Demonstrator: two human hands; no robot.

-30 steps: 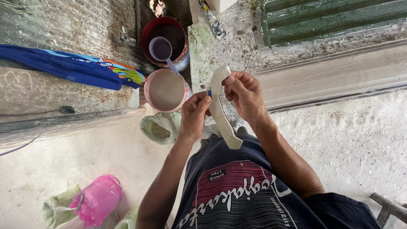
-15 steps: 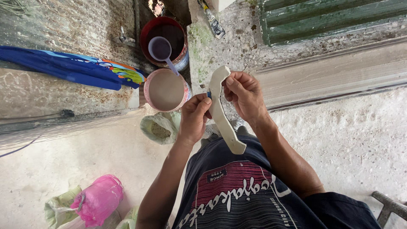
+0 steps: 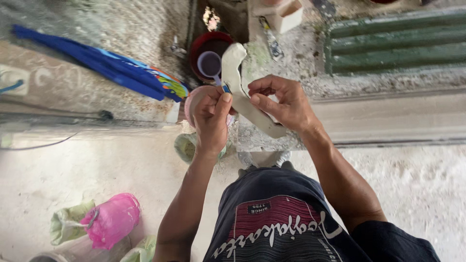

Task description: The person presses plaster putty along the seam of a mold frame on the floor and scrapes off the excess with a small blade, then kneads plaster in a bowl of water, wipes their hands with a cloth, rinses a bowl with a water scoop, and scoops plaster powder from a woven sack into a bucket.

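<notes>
A pale, dusty concrete floor (image 3: pixel 412 194) fills the lower part of the view, with a long concrete ledge (image 3: pixel 388 116) crossing above it and a green ribbed sheet (image 3: pixel 398 46) lying beyond that. A folded blue umbrella (image 3: pixel 97 65) with a bright patterned edge rests at an angle on the left. Near the bottom left, a pink plastic bag (image 3: pixel 112 219) sits among pale green cloth bags (image 3: pixel 68 222). Further up in the middle stands a dark red bucket (image 3: pixel 204 46) with a small purple scoop (image 3: pixel 210 63) in it, and just below it a pink bucket (image 3: pixel 194 99) is mostly hidden behind the left hand. Both arms reach up from a dark printed shirt (image 3: pixel 276 223). A curved, pale grey strip (image 3: pixel 242 92) that looks like clay or plaster is held up in front of the buckets, its upper end bending over near the red bucket's rim. The right hand (image 3: pixel 286 104) pinches the strip's right edge around the middle, thumb and fingertips pressed on it. The left hand (image 3: pixel 211 119) is closed around a small blue tool (image 3: pixel 226 89), thumb pressed on it, the tip touching the strip's left edge
</notes>
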